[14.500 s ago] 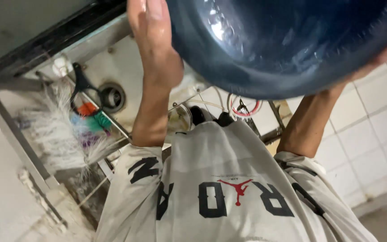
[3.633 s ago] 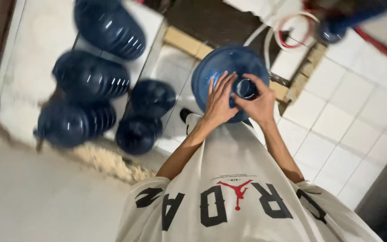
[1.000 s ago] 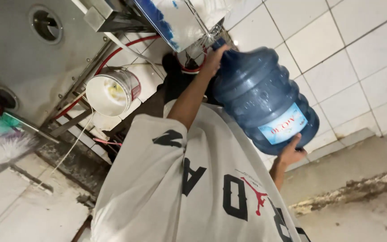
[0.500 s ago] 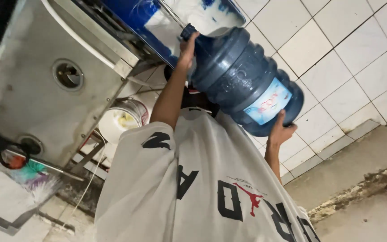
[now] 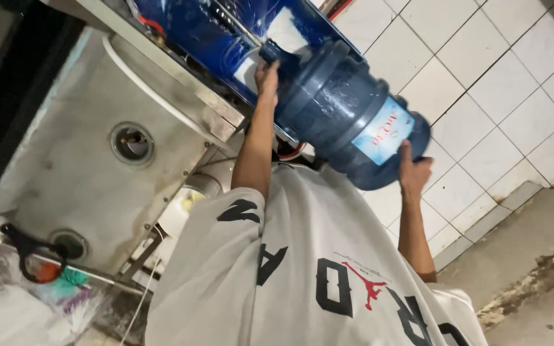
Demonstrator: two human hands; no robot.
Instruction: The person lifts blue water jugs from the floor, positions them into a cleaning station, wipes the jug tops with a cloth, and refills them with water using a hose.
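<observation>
Blue water jug [image 5: 347, 109], one; left hand [image 5: 266, 75] grips neck, right hand [image 5: 413, 173] cups base.

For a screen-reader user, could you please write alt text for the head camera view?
A person lifts a big blue water jug on its side, left hand at its neck, right hand under its base, toward a blue machine above a steel sink, beside a white tiled wall.
</observation>
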